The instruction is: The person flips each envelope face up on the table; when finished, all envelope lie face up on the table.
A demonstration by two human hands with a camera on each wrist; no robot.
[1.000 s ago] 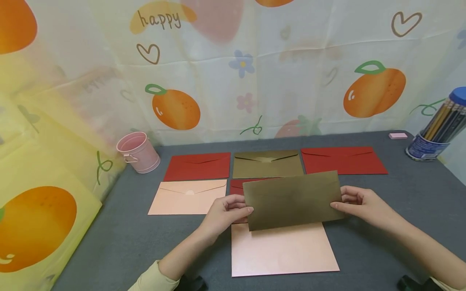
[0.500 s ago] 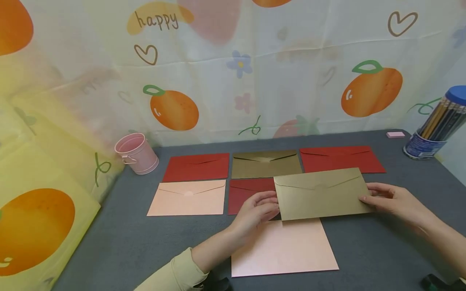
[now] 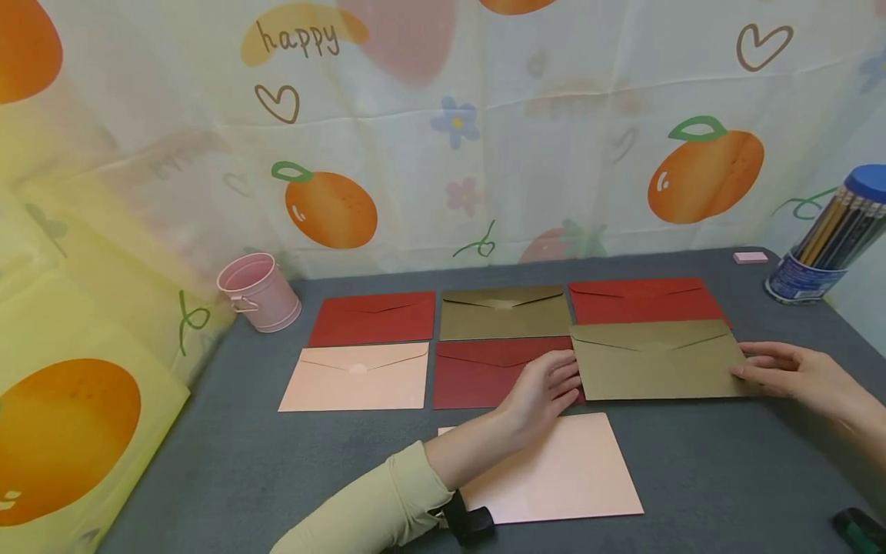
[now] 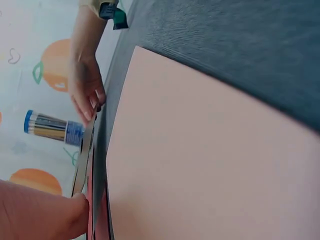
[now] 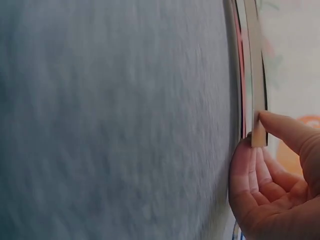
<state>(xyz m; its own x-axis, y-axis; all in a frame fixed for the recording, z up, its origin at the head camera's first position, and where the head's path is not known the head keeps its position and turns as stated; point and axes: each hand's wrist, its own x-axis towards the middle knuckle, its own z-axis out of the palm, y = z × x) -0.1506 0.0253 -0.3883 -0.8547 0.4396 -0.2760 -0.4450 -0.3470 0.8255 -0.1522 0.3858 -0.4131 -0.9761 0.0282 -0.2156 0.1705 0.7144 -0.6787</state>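
An olive-gold envelope (image 3: 657, 362), flap side up, is held low over the table at the right of the front row. Its far edge overlaps the near part of a red envelope (image 3: 637, 298). My right hand (image 3: 806, 377) pinches its right edge, thumb on top and fingers beneath, as the right wrist view shows. My left hand (image 3: 543, 388) grips its left edge, with the fingertips partly hidden there. Under the left hand lies a dark red envelope (image 3: 474, 375), partly covered. A large pale pink envelope (image 3: 561, 477) rests nearest me, beneath my left forearm.
Another red envelope (image 3: 374, 317), an olive envelope (image 3: 505, 315) and a peach envelope (image 3: 356, 388) lie flat in rows. A pink pail (image 3: 266, 296) stands at the back left. A jar of pencils (image 3: 806, 273) and a pink eraser (image 3: 751, 258) sit at the back right.
Both hands have carried the olive-gold envelope to the right and lower. Its plain side faced me at first; now its flap shows. The dark red envelope has come mostly into sight.
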